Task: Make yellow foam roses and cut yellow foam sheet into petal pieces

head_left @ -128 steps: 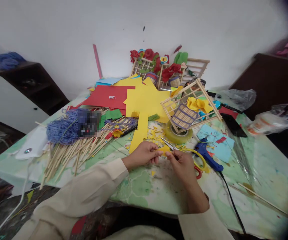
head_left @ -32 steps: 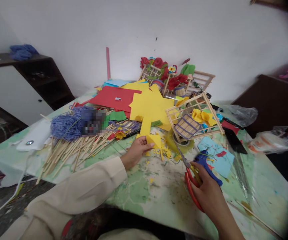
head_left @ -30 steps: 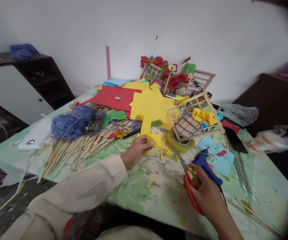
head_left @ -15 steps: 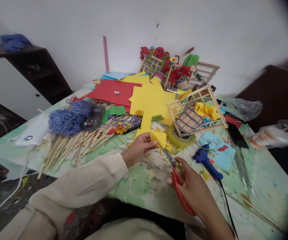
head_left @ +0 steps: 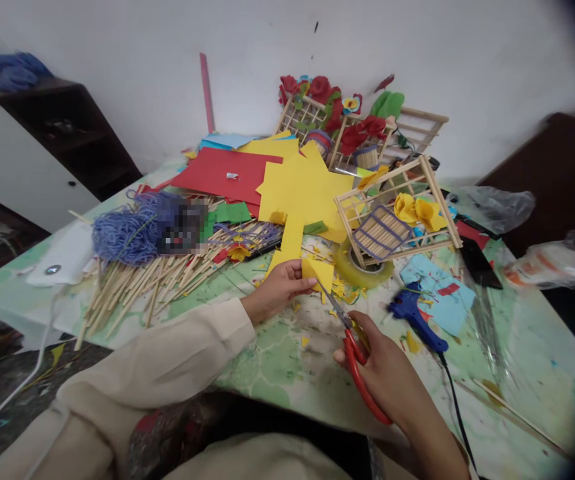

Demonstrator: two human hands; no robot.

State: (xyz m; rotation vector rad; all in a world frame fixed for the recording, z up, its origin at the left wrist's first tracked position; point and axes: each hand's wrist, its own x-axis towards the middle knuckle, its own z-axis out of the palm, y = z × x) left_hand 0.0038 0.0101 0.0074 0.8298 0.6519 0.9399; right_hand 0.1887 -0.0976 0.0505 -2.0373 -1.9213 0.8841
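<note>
Between thumb and fingers, my left hand [head_left: 287, 285] pinches a small folded piece of yellow paper [head_left: 321, 272] above the table. My right hand [head_left: 381, 357] is wrapped round red-handled scissors [head_left: 357, 377], its fingers in the loops. The blades point up and left, and their tips meet the lower edge of the yellow piece near my left thumb. Whether the blades have paper between them is too small to tell. Yellow scraps [head_left: 348, 291] lie just behind the blades. Larger yellow sheets [head_left: 294, 193] lie beyond my left hand.
A blue glue gun [head_left: 417, 317] with a black cord lies right of the scissors. Clear tape [head_left: 362, 263] sits under a stick frame [head_left: 400, 213] with yellow flowers. Thin wooden sticks [head_left: 132, 293] and purple yarn [head_left: 127, 230] spread at left; red paper [head_left: 222, 177] lies behind.
The camera view has shifted slightly. Both hands keep nearly the same pose, with the scissor tips still at the yellow piece's lower edge.
</note>
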